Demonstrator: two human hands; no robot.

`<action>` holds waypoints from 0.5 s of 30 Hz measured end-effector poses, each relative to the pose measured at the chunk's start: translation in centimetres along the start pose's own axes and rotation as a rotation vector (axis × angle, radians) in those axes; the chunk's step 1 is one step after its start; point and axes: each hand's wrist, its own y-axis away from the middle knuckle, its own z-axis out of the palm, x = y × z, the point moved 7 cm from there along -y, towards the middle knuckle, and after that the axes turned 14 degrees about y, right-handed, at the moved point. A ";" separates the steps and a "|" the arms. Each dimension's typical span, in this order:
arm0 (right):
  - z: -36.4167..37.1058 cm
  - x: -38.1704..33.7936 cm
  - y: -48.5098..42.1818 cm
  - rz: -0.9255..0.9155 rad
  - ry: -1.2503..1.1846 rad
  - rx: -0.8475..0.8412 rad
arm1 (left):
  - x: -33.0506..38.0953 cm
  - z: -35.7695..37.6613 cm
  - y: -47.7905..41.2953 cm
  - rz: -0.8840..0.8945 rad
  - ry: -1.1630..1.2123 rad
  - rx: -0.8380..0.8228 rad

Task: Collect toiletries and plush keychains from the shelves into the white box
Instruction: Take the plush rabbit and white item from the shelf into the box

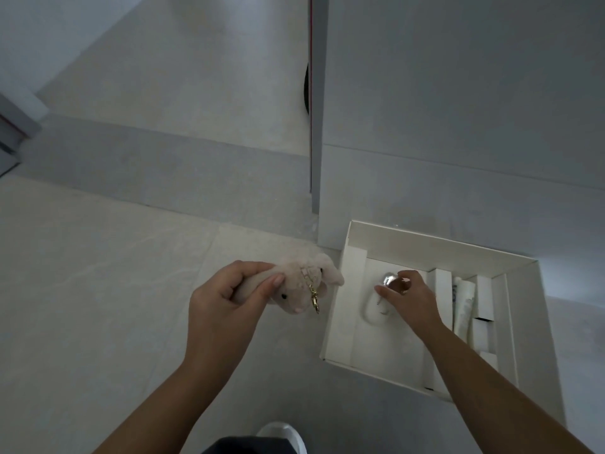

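Two hands are extended over the floor: a pink plush keychain (296, 286) is pinched in the left hand (226, 299), outside the white box (357, 253); right hand (409, 298), fingers curled, is set on a white, poss. plush, item (373, 311) inside the box.

Plush keychain (296, 286): pale pink, with a gold clasp (315, 298). Box (435, 245): plain white. Floor (98, 290): pale grey with faint veining.

Single head-worn view, looking steeply down, close over floor (98, 290)
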 end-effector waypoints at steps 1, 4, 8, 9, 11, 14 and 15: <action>0.3 0.2 0.0 0.003 0.006 -0.027 | 0.0 0.0 0.0 0.003 -0.002 0.001; 0.5 0.7 0.3 -0.022 0.061 -0.089 | 0.1 0.1 0.2 0.003 0.002 0.005; 0.3 1.6 1.2 -0.082 0.234 -0.168 | -0.1 0.3 0.5 -0.009 0.000 0.014; 0.4 1.8 1.4 -0.091 0.271 -0.191 | -0.2 0.4 0.6 -0.015 0.001 0.021; 0.5 2.0 1.7 -0.100 0.321 -0.215 | -0.3 0.4 0.7 -0.022 0.001 0.031; 1.0 1.9 2.0 -0.106 0.378 -0.209 | -0.3 0.4 0.8 -0.020 -0.005 0.035; 1.2 1.8 2.1 -0.113 0.391 -0.208 | -0.4 0.4 0.9 -0.021 -0.006 0.039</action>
